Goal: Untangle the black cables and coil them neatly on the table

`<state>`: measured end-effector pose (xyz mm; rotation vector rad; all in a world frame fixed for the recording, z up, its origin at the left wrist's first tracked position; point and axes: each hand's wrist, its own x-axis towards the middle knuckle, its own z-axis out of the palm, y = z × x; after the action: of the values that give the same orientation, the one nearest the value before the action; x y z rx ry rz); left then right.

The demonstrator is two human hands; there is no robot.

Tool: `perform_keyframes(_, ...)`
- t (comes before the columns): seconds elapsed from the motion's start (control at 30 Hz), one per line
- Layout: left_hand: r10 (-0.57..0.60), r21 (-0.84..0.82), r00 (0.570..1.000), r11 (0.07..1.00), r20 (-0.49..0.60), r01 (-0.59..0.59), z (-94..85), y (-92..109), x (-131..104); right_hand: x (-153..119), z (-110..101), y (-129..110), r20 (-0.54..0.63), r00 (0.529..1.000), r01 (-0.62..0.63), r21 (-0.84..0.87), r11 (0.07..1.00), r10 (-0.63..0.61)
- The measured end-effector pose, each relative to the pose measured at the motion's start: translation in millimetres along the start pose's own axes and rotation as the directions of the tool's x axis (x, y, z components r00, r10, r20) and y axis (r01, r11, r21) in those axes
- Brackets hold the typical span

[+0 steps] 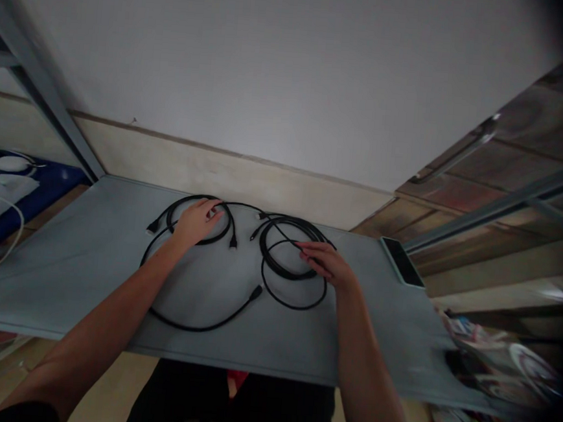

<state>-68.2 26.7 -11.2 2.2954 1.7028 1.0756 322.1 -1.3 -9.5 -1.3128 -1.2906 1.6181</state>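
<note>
Narrow gap between 2 cable coils (231, 217) (296, 278), plugs (233, 242) inside it

I see a gray table (295, 342) with loops of black cable (197, 328) and a phone (403, 262) on it.

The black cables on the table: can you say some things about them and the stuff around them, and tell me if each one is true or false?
1. The right hand has its fingers at a black cable. True.
2. The left hand is under the table. False: it is above it, at the left coil.
3. The phone lies between the two hands. False: it lies to the right of both.
4. The phone is nearer to the right hand than to the left hand. True.
5. All the cable plugs are bright red. False: the plug nearest the table's front edge, for one, is black.
</note>
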Motion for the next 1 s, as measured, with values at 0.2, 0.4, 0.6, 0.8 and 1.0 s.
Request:
perform_keyframes(0.2,0.209,0.138,0.972,0.965,0.107,-0.222,-0.8,5,-3,-10,8,-5,0.342,0.930,-0.096,-0.118,0.988,0.132)
perform_keyframes(0.4,0.241,0.009,0.959,0.969,0.152,-0.245,3.6,7,-2,-18,-4,-14,0.114,0.978,0.151,0.176,0.973,-0.173)
perform_keyframes(0.6,0.165,0.038,0.981,0.985,0.101,-0.170,6.7,12,-3,-13,-11,-14,-0.155,0.952,0.294,0.216,0.931,-0.265)
perform_keyframes(0.8,0.172,0.016,0.984,0.985,0.035,-0.173,13.5,17,-8,-8,-10,-7,0.068,0.997,0.025,0.028,0.999,-0.027)
perform_keyframes(1.0,0.304,-0.069,0.914,0.953,0.270,-0.296,12.8,45,-18,-14,-13,-5,0.251,0.966,-0.065,-0.018,0.998,0.067)
